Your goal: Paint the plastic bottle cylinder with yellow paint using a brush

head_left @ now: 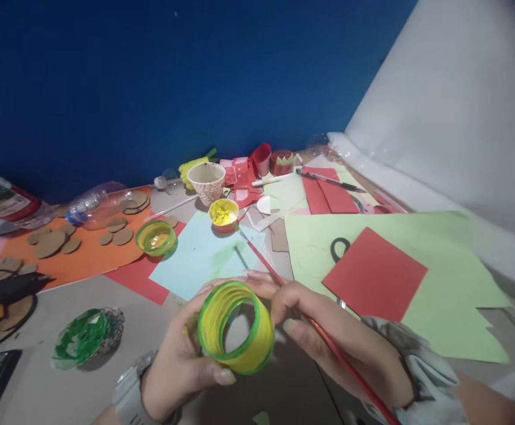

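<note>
My left hand (175,357) is closed around a yellow-painted ring (259,339), an open-ended cylinder with bright green rims, tilted so I look through it. A thin red-handled paintbrush (266,262) is gripped in my right hand (328,327), its bristle end pointing up and away. My right fingertips are close against the ring's right side; whether they press on it I cannot tell. Beyond the brush tip stands a small cup of yellow paint (224,215). A light blue sheet (195,260) with a green smear lies behind the ring.
Left: a cup with green paint (80,339), a yellow-green ring (156,238), cardboard discs (51,244) on orange paper, a clear bottle (100,206) and a black cabled tool (5,301). Right: red card (376,274) over scissors on green paper (452,254). A patterned paper cup (207,184) stands behind.
</note>
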Demonstrator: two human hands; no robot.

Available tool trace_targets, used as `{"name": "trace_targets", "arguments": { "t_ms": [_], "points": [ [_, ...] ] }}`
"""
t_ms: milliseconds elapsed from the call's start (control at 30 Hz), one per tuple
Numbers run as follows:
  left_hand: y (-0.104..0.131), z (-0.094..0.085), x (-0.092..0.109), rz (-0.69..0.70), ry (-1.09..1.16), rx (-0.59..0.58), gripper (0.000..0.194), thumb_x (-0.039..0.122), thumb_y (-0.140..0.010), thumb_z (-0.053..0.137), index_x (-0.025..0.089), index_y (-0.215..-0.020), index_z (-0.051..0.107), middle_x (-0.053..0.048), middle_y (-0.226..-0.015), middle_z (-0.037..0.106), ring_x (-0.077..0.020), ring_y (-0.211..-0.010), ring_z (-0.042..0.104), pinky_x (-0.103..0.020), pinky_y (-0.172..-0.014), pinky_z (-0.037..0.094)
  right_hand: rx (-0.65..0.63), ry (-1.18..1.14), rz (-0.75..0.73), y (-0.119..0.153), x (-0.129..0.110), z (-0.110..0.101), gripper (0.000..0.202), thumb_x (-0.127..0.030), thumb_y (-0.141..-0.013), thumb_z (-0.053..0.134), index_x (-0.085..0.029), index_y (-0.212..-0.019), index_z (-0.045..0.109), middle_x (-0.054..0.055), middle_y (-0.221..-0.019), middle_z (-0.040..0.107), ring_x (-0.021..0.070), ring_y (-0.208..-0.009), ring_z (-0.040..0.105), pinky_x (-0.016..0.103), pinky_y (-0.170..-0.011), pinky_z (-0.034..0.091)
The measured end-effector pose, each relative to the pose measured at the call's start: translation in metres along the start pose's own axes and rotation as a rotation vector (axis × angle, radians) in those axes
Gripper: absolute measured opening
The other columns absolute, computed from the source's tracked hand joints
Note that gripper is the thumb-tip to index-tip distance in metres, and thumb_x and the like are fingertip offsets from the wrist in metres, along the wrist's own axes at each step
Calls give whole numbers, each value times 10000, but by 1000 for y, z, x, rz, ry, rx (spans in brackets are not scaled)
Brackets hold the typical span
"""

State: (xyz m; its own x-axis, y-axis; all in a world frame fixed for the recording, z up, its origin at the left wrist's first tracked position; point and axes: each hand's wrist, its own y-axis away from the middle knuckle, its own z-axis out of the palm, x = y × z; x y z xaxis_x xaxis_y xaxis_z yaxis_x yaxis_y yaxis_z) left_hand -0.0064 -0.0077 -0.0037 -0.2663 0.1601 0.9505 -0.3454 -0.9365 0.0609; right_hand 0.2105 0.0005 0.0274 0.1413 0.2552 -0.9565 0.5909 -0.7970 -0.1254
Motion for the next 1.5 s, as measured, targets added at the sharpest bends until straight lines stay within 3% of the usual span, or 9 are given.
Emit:
{"name": "trace_targets", "arguments": {
  "t_ms": [133, 367, 533, 800, 1033, 1367, 1500],
  "points": [
    [2, -2, -3, 19, 24, 100, 675, 454, -563, 851, 265, -1181, 655, -89, -1258, 623, -350, -1165, 561, -416, -988, 449, 81, 1, -17, 1, -5, 1, 73, -269, -981, 396, -280, -980, 468, 43, -1415, 521, 123, -1371, 383, 349, -1111, 338],
    [0, -5, -7, 161, -161, 218, 445, 385, -673, 805, 325, -1100, 696, -28, -1148, 679, -256, -1110, 597, -318, -950, 474, 146, 79, 5, 2, -5, -3, 82, -289, -915, 541, -288, -969, 479, 50, -1403, 530, 188, -1356, 416, 437, -1098, 363],
    [-2, -3, -6, 146, -248, 208, 384, 394, -686, 793, 314, -1055, 718, -31, -1131, 688, -251, -1129, 580, -312, -963, 462, 170, 117, 138, -1, -1, -5, 214, -305, -851, 648, -292, -896, 439, 2, -1375, 554, 195, -1336, 441, 464, -1076, 384],
    [-2, -1, 0, 141, -322, 93, 333, 342, -783, 721, 408, -1106, 679, 24, -1167, 672, -208, -1177, 541, -291, -1019, 410, 195, 63, 220, -4, -6, -5, 191, -348, -876, 613, -283, -891, 434, -3, -1350, 574, 163, -1311, 466, 375, -1057, 404],
    [0, -4, -10, 59, -88, -3, 599, 403, -674, 805, 362, -1234, 598, -24, -1299, 582, -289, -1273, 471, -391, -1096, 329, 181, 100, 236, -6, -4, -3, 215, -378, -855, 632, -264, -900, 455, 48, -1353, 568, 207, -1310, 471, 402, -1045, 415],
    [-3, 4, -3, -34, -258, 151, 562, 290, -616, 851, 272, -1141, 652, -44, -1168, 658, -288, -1123, 583, -377, -1015, 411, 217, 270, 109, -4, 3, 11, 221, -351, -822, 672, -255, -889, 485, 70, -1323, 571, 241, -1282, 485, 434, -1011, 442],
    [-4, 4, -4, -55, -181, 212, 542, 299, -624, 845, 246, -1129, 654, -53, -1114, 699, -273, -1064, 623, -363, -955, 464, 318, 259, 28, 0, 4, 7, 138, -367, -914, 532, -283, -1012, 484, 58, -1331, 559, 229, -1307, 461, 429, -1011, 446]
  ]
}}
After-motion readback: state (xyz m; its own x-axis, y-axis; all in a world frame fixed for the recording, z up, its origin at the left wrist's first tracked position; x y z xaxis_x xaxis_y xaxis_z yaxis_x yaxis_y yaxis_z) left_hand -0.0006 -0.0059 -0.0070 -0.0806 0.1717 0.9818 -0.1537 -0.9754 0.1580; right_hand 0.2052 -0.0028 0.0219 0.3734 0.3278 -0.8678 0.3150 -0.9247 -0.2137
